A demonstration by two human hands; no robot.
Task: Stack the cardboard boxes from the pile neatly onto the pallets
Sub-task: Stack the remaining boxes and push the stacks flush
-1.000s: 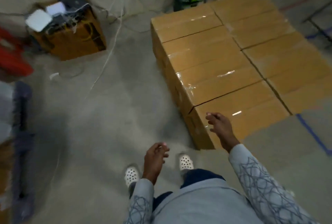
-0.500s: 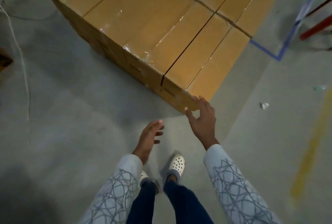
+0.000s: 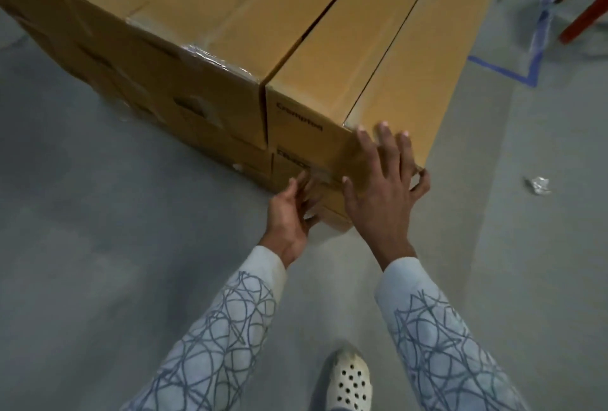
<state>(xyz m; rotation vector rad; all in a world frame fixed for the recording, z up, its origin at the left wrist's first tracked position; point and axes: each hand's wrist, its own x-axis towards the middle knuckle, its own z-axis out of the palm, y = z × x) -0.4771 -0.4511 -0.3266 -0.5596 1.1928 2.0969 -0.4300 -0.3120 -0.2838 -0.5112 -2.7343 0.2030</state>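
Note:
A block of long brown cardboard boxes (image 3: 197,15) stands on the grey floor, stacked at least two layers high. The nearest top box (image 3: 388,58) runs away from me along the block's right side. My right hand (image 3: 378,186) lies spread over that box's near corner, its outer fingers bent round the right edge. My left hand (image 3: 289,213) touches the end face lower down, at the seam above the lower box (image 3: 296,167); its fingertips are blurred. No pallet shows under the boxes.
Blue tape (image 3: 526,71) marks a corner on the concrete floor right of the boxes. A red metal leg (image 3: 582,22) stands at the far right. A crumpled silver scrap (image 3: 538,185) lies on the floor. My white shoe (image 3: 350,381) is below.
I have stepped closer and bent toward the block's near corner. Both hands moved forward: the right one now covers the corner, and the left one reached the end face.

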